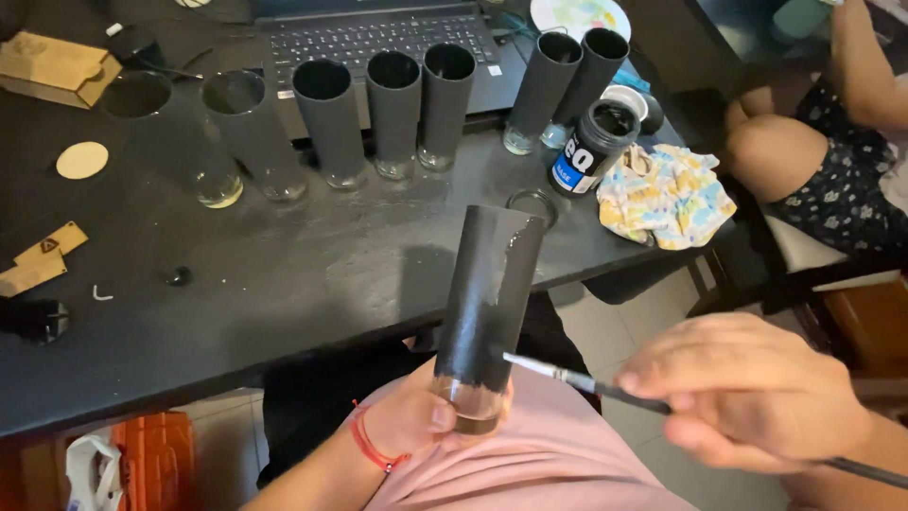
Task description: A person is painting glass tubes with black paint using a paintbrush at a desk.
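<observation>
While the left hand (pixel 421 416) grips the clear base of a tall black-painted glass tumbler (pixel 487 303) at lower centre of the frame, the right hand (pixel 747 393), closed around a thin dark-handled paintbrush (pixel 605 388), touches the bristles to the tumbler's side. Across the upper frame, seven more black-coated glasses (pixel 326 118) stand on the dark surface (pixel 284 274) before a laptop (pixel 378 38), near an open jar of black paint (pixel 591 147) and a crumpled patterned cloth (pixel 667 194).
</observation>
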